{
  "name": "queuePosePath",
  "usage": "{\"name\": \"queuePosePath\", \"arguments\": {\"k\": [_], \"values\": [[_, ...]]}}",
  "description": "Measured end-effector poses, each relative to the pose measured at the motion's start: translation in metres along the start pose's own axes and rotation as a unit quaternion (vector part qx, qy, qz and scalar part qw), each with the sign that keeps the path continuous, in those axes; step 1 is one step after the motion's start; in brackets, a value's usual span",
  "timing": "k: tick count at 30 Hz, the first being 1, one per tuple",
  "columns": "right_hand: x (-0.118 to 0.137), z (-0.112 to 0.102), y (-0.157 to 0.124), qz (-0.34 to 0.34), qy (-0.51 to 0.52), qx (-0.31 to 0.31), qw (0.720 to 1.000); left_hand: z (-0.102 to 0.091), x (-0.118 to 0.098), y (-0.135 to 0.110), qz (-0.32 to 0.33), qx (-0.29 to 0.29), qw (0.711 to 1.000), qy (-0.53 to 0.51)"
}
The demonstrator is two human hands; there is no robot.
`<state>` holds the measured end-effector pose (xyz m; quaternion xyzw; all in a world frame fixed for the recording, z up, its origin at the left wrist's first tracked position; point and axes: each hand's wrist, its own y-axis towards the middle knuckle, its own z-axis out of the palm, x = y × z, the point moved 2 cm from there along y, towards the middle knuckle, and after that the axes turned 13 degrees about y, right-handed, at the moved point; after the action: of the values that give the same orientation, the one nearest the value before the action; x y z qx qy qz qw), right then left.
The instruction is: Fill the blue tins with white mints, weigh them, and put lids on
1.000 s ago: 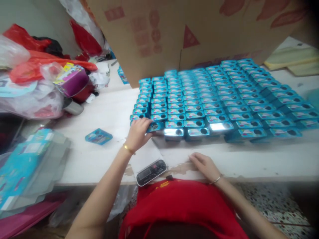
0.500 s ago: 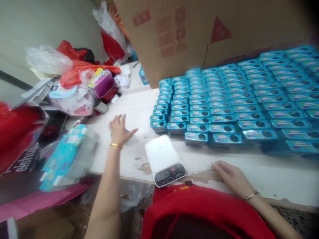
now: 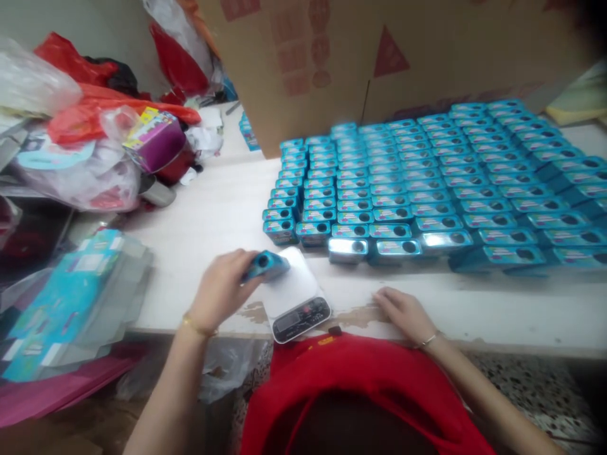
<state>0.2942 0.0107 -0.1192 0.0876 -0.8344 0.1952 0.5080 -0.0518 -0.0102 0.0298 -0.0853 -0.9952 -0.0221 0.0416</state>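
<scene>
My left hand [image 3: 226, 285] is closed around a small blue box [image 3: 269, 265] with a dark round spot on it. That box is tilted at the left side of the white digital scale [image 3: 294, 294]; whether it touches the weighing plate I cannot tell. The scale's black panel faces me near the table's front edge. To its right, my right hand [image 3: 404, 313] lies low on the tabletop with fingers stretched out, holding nothing. Beyond both hands stand rows of matching blue boxes [image 3: 389, 230].
A large cardboard carton [image 3: 327, 76] rises behind the rows. Flattened blue cartons [image 3: 71, 297] lie stacked at the table's left edge. Farther back are plastic bags [image 3: 95, 177], a purple box [image 3: 156, 142] and a metal cup [image 3: 156, 191]. The white table [image 3: 213, 208] has worn patches.
My left hand, spread open above the table before, has closed on a blue box and brought it right to the scale. The view has shifted rightward. My right hand stays on the table.
</scene>
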Motion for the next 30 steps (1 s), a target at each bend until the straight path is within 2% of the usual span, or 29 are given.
{"name": "queuePosePath", "arguments": {"k": [2, 4, 8, 11, 14, 17, 20, 26, 30], "values": [[-0.001, 0.0, -0.001, 0.0, 0.003, 0.003, 1.0, 0.007, -0.016, 0.006, 0.032, 0.016, 0.999, 0.0], [-0.002, -0.001, -0.002, -0.001, 0.002, 0.0, 1.0, 0.013, -0.022, 0.009, 0.04, 0.02, 0.999, 0.001], [0.003, 0.001, -0.002, -0.001, 0.015, 0.003, 1.0, 0.012, -0.015, 0.004, 0.014, -0.01, 0.999, -0.041], [0.015, 0.011, 0.003, -0.004, 0.05, 0.032, 0.998, 0.008, 0.001, -0.012, -0.084, -0.074, 0.989, -0.097], [0.034, 0.031, 0.013, -0.014, 0.086, 0.087, 0.992, 0.019, 0.018, -0.036, -0.215, -0.104, 0.96, -0.146], [0.051, 0.053, 0.023, -0.041, 0.104, 0.148, 0.983, 0.041, 0.027, -0.06, -0.293, -0.073, 0.932, -0.202], [0.06, 0.069, 0.029, -0.052, 0.098, 0.187, 0.976, 0.061, 0.027, -0.078, -0.319, -0.038, 0.915, -0.245], [0.065, 0.081, 0.03, -0.025, 0.07, 0.173, 0.982, 0.077, 0.022, -0.093, -0.349, -0.017, 0.888, -0.3], [0.073, 0.084, 0.03, -0.034, 0.061, 0.171, 0.983, 0.088, 0.024, -0.093, -0.346, -0.007, 0.884, -0.315]]}}
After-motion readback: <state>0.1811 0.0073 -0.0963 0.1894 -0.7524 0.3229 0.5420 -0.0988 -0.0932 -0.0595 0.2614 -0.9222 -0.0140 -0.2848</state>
